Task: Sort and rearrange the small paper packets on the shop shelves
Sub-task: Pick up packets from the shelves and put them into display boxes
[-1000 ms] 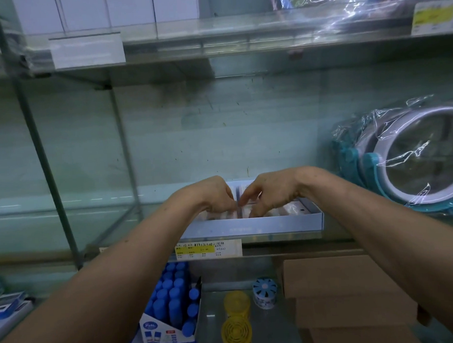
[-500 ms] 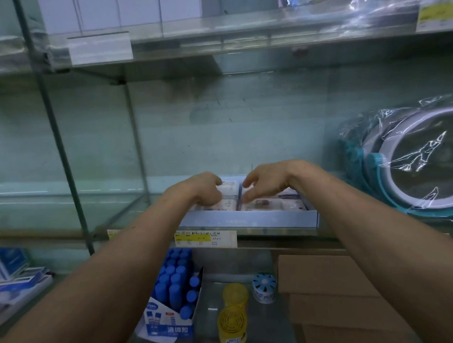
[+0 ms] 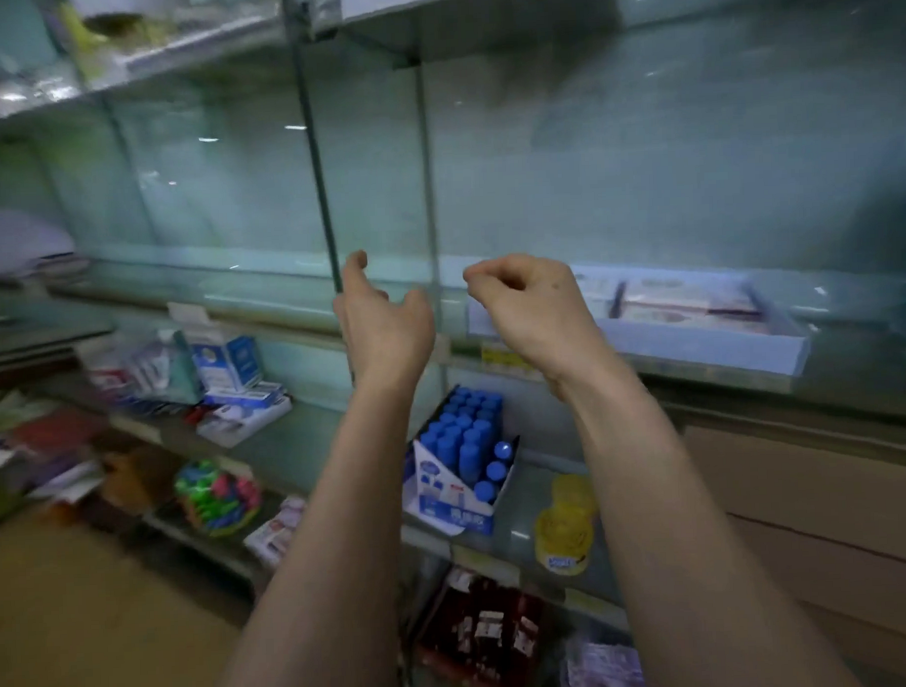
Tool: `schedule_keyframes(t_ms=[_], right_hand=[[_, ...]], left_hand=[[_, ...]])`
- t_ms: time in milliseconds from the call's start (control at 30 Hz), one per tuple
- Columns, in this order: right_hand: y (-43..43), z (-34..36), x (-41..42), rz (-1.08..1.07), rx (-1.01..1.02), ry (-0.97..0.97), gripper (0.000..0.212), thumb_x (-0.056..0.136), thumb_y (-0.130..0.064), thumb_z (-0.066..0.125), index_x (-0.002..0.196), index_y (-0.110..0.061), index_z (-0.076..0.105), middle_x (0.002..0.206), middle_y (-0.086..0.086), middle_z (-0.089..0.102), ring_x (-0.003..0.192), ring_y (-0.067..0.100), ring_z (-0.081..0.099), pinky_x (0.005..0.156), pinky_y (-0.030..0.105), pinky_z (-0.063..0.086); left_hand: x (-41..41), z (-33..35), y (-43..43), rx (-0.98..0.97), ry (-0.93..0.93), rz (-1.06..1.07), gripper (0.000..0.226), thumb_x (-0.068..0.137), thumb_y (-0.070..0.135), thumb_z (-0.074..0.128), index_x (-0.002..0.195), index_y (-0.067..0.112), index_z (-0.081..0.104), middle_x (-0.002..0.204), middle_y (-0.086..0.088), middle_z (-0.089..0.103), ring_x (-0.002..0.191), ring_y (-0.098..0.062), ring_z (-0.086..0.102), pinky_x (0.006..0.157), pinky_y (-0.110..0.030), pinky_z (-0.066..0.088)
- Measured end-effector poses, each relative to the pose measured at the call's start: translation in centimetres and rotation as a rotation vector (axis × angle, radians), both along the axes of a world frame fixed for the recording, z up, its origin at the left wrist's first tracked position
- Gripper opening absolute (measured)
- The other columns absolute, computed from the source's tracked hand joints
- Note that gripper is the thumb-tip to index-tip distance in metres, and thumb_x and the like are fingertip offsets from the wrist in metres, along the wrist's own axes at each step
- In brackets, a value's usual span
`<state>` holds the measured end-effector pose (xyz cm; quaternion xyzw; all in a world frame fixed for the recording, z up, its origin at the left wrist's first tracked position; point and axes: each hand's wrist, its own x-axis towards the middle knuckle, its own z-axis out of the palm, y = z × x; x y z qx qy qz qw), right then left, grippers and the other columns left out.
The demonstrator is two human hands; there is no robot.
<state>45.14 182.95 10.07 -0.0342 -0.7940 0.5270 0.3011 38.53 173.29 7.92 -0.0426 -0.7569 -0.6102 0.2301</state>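
The small paper packets point(image 3: 680, 302) lie flat in rows inside a shallow pale blue cardboard tray point(image 3: 697, 347), well off to the right on the glass shelf point(image 3: 724, 380). Their print is too blurred to read. Neither hand is on them.

The right hand point(image 3: 534, 314) hangs in the air just left of the tray's near corner. Its fingers are curled in, thumb and forefinger tips meet, and nothing shows in the grip. The left hand point(image 3: 383, 330) is up beside it but apart from it. It is half open, thumb pointing up, fingers loosely bent, and it holds nothing.

A yellow price label point(image 3: 503, 356) sits on the shelf edge under the right wrist, and its text is a smear.

One shelf down, a blue and white display box of blue-capped tubes point(image 3: 463, 461) stands between the two forearms. The lettering on its front panel is not legible.

Right of that box are two round yellow plastic containers point(image 3: 565, 534). The nearer one carries a small blue label that I cannot make out. Brown cardboard cartons point(image 3: 831, 510) are stacked at far right.

On the left, blue and white cartons point(image 3: 230, 356) stand on a shelf, their wording blurred.
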Motion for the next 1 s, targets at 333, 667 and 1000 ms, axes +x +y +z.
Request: schedule_keyframes(t_ms=[333,667,1000], right_hand=[[-7.2,-10.7,-1.7,0.114,0.243,-0.262,0.027,0.091,-0.015,0.052,0.113,-0.015,0.068,0.116,0.003,0.068,0.11,0.021,0.06,0.098,0.037,0.046],[-18.3,-15.0,-5.1,0.209,0.6,-0.41,0.037,0.092,-0.02,0.052,0.128,-0.022,0.057,0.132,0.008,0.054,0.125,0.029,0.043,0.104,0.035,0.035],[-35.0,-16.6,-10.1,0.319,0.686,-0.378,0.035,0.091,-0.021,0.055,0.125,-0.023,0.059,0.127,0.008,0.057,0.121,0.03,0.046,0.098,0.036,0.039]], left_hand=[[2.0,-10.6,-10.0,-0.475,-0.435,0.179,0.078,0.087,0.025,0.061,0.149,0.033,0.015,0.147,-0.012,0.024,0.134,-0.033,0.033,0.111,-0.05,0.027],[0.2,-14.3,-20.4,-0.714,-0.645,0.302,0.075,0.088,0.026,0.062,0.148,0.033,0.018,0.145,-0.013,0.025,0.135,-0.033,0.025,0.104,-0.048,0.026],[-3.0,-15.2,-36.4,-0.748,-0.692,0.392,0.076,0.088,0.024,0.063,0.148,0.032,0.016,0.142,-0.014,0.028,0.131,-0.034,0.029,0.104,-0.049,0.026]])
